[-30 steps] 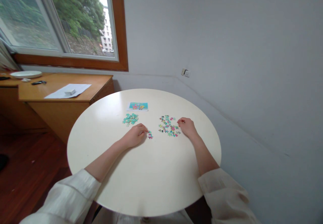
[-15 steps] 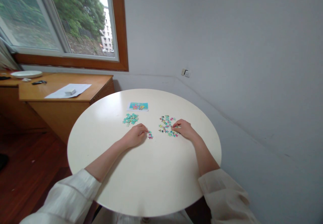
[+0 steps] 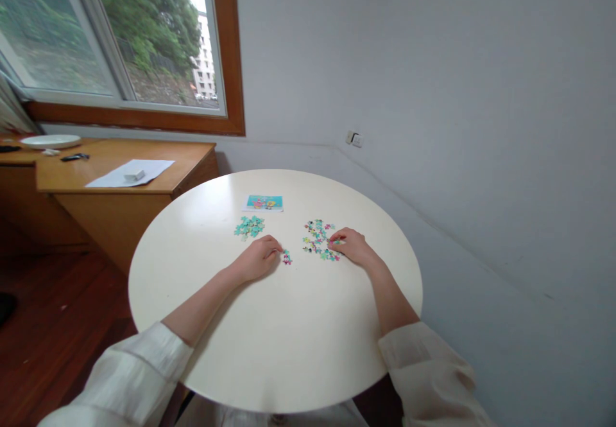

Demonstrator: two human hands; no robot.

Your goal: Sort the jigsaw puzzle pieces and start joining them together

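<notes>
Multicoloured jigsaw pieces (image 3: 316,243) lie right of the picture card (image 3: 264,203), the right hand (image 3: 350,246) among them, fingers bunched, whether pinching one unclear. Nearer the wearer than the card, the left hand (image 3: 262,257) has fingers pressed together beside a cluster (image 3: 287,259). Pieces, likely light and stiff, suit edge holds.

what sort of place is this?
Probably an office or study: a brown wooden desk, a round cream-coloured table and a brown-framed glass window looking onto green trees.

No legible text, no readable labels, numbers
</notes>
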